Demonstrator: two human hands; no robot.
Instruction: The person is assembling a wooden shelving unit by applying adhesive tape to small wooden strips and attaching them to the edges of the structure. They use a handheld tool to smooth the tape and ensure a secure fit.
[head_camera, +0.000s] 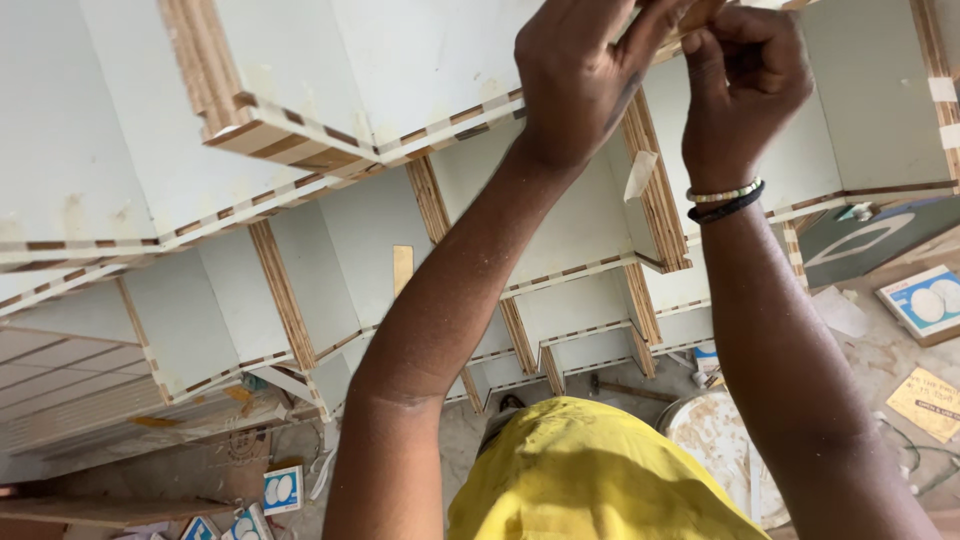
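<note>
Both my hands are raised against a large white laminated plywood structure (330, 230) with finger-jointed edges. My left hand (585, 75) curls its fingers over the plywood edge of one white panel (655, 190). Right beside it, my right hand (745, 75), with beaded and black bands on the wrist, has its fingertips pinched on a small tan strip at the top edge of the view; it looks like tape, but the hands mostly hide it. The two hands' fingertips meet there. A loose piece of pale masking tape (640, 175) hangs on the panel just below them.
My yellow shirt (590, 470) fills the bottom middle. On the dusty floor lie small blue-and-white boxes (930, 300) (283, 490), a yellow paper (925, 400), a round white basin (715, 450) and wooden boards (80, 390) at the left.
</note>
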